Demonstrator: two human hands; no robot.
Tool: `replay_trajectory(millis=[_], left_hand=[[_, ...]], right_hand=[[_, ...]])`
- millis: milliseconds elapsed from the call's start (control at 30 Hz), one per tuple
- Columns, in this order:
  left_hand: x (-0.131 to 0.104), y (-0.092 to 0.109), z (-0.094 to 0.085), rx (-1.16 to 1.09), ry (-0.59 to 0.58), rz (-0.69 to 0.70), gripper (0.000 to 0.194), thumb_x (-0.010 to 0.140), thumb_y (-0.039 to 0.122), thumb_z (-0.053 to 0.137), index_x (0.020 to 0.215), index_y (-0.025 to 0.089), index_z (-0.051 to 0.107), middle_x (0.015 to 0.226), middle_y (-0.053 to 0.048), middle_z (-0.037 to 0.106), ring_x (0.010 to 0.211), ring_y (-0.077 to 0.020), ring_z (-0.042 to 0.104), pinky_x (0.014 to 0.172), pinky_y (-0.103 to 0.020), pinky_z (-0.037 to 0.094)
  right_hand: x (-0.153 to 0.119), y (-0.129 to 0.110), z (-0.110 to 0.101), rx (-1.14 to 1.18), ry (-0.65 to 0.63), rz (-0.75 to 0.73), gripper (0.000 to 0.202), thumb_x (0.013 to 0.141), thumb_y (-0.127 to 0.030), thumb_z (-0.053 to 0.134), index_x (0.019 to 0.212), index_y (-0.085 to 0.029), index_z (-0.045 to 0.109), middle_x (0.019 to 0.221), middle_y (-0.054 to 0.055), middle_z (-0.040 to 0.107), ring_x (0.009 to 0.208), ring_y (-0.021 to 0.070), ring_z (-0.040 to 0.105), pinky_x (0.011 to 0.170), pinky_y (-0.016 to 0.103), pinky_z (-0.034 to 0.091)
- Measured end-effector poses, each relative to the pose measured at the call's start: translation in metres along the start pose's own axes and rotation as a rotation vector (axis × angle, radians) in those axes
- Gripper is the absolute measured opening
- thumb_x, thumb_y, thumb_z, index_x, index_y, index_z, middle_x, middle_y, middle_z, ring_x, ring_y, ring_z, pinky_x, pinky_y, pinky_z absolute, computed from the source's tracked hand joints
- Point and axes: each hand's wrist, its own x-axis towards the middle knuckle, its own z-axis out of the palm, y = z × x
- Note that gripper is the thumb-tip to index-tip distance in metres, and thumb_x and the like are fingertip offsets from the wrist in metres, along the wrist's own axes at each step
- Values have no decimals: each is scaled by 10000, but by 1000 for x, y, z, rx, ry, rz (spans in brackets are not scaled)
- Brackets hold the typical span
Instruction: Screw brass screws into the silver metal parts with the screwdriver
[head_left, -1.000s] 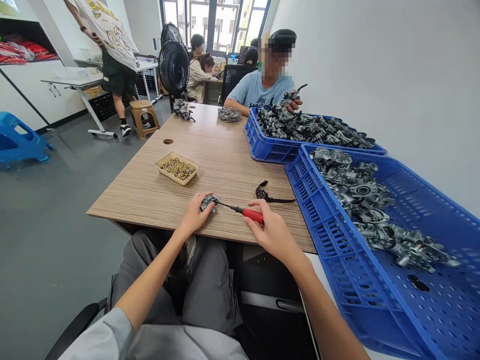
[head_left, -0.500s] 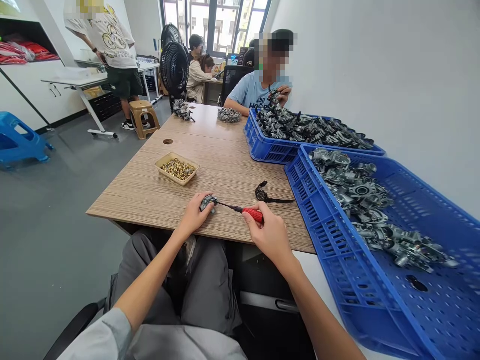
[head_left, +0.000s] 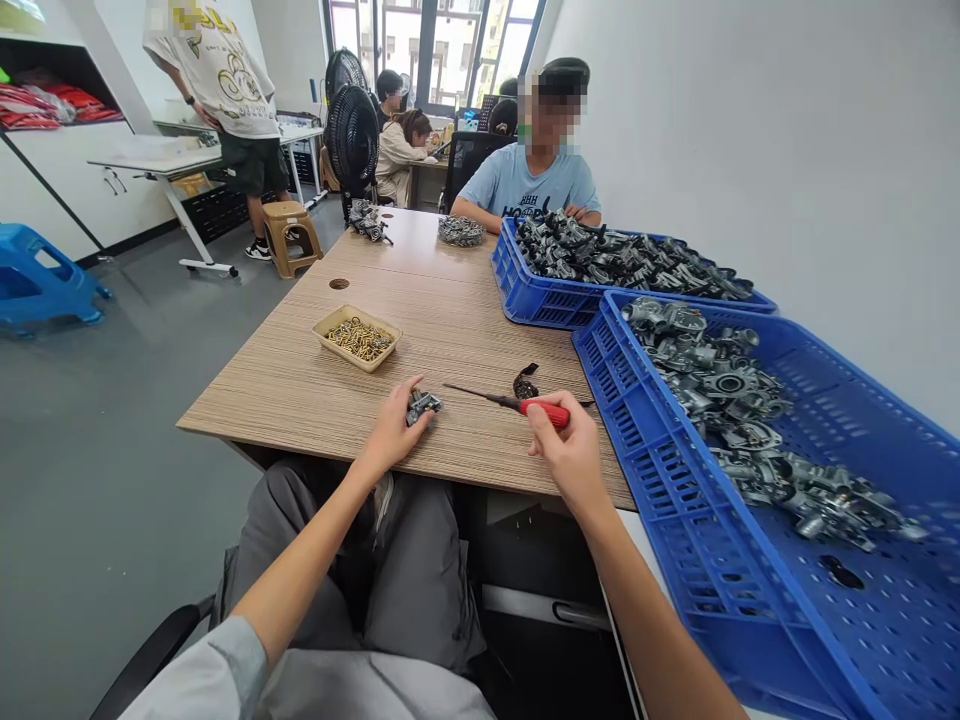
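My left hand (head_left: 393, 424) is curled around a small grey metal casting (head_left: 424, 405) near the table's front edge. Its fingers partly cover the casting. My right hand (head_left: 568, 446) grips the red handle of a screwdriver (head_left: 546, 413). The dark shaft points left, and its tip is apart from the casting, a little to the right and above it. Behind the screwdriver lies a black-strapped wristwatch (head_left: 526, 383) on the table, partly covered by the tool and hand. A cream tray (head_left: 346, 358) of brass-coloured screws (head_left: 364, 338) stands beyond my left hand.
A blue crate (head_left: 630, 440) of metal castings stands at my right, with another full blue crate (head_left: 525, 300) behind it. Across the wooden table (head_left: 442, 290) sits a co-worker (head_left: 525, 180). More metal parts (head_left: 367, 220) and a round container (head_left: 461, 231) stand at the far end.
My right hand has drawn the screwdriver back to the right, off the casting. The casting has turned in my left hand. The co-worker's raised hand and part have come down to the crate.
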Motion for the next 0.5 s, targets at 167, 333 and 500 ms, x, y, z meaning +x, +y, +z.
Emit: replay_trajectory(millis=[167, 333, 500], left_hand=[[-1, -1, 2, 16, 8, -3, 723, 895, 339, 722, 1528, 220, 394, 1303, -121, 616, 1220, -267, 596, 1088, -428, 452], [1, 5, 2, 191, 95, -203, 570, 930, 491, 673, 1409, 212, 535, 1278, -119, 653, 1197, -299, 611, 1055, -455, 449], [2, 9, 1, 320, 101, -322, 337, 1014, 526, 536, 1039, 231, 698, 1184, -89, 702, 1143, -307, 607, 988, -467, 427]], right_hand=[[9, 21, -1, 387, 8, 133, 345, 887, -521, 755, 887, -256, 532, 485, -142, 296, 396, 71, 244, 448, 228, 429], [14, 54, 5, 525, -27, 248, 400, 837, -527, 811, 803, -247, 527, 470, -142, 272, 394, 56, 208, 450, 212, 406], [19, 80, 3, 610, -52, 320, 471, 796, -545, 838, 739, -249, 477, 457, -140, 263, 391, 54, 196, 444, 212, 395]])
